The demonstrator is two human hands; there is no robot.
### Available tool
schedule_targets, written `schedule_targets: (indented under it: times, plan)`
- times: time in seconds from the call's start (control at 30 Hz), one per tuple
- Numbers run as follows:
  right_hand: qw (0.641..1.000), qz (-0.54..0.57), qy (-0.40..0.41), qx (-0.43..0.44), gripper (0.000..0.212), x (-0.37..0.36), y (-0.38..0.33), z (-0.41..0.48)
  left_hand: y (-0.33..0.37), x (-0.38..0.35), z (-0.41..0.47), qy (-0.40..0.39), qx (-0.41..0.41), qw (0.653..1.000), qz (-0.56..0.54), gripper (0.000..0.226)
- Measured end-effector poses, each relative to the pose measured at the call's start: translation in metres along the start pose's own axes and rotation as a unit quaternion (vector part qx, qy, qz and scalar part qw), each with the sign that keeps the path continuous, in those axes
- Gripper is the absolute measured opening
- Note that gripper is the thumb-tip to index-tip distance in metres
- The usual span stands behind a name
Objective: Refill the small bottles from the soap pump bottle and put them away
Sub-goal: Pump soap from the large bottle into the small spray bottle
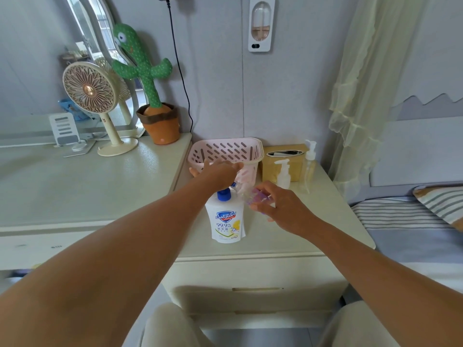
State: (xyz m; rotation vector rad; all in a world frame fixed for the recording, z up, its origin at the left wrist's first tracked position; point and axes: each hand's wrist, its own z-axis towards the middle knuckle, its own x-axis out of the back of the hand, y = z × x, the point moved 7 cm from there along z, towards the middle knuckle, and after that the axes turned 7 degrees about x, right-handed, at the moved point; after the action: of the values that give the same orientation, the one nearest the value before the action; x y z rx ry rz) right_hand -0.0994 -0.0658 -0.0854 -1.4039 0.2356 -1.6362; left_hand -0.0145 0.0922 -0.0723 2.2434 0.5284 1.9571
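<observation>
Left surface (87, 186): cream fan (88, 89) upright on its stand, phone stand (65, 130) just left of it, plush cactus (142, 68) in orange pot (160, 123) at back right corner, mirror (100, 28) behind fan. Black cable (178, 63) hangs down wall beside cactus. White holder (260, 23) mounted high on wall. Tan tissue box (269, 169) on lower surface, against wall; drawer (255, 279) below. Sheer curtain (363, 83) at right, bed (400, 221) with striped sheet, striped pillow (441, 204) far right.

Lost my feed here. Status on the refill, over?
Left hand atop soap pump bottle. Right hand holds small clear bottle tilted at the spout. Pink basket just behind; nothing blocking.
</observation>
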Motion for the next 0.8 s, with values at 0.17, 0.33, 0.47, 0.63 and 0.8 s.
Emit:
schedule_targets:
  times: [0.17, 0.33, 0.47, 0.63, 0.8]
  plan:
    - [1.0, 0.007, 0.003, -0.006, 0.039, -0.003, -0.001, -0.002, -0.004, -0.002, 0.007, 0.003, 0.003, 1.0, -0.007, 0.067]
    - [1.0, 0.009, -0.001, -0.005, 0.038, -0.007, -0.001, -0.002, -0.015, -0.012, 0.011, -0.014, 0.013, 1.0, -0.011, 0.063]
    - [1.0, 0.014, 0.002, -0.009, 0.036, -0.008, 0.0, -0.005, -0.014, -0.015, 0.012, -0.005, 0.027, 1.0, -0.009, 0.061]
    - [1.0, 0.021, 0.01, -0.01, 0.037, -0.006, -0.002, -0.002, -0.014, -0.006, 0.013, -0.014, 0.022, 1.0, -0.013, 0.046]
    - [1.0, 0.02, 0.011, -0.008, 0.035, -0.005, 0.0, -0.003, -0.013, -0.013, 0.022, -0.012, 0.012, 1.0, -0.001, 0.05]
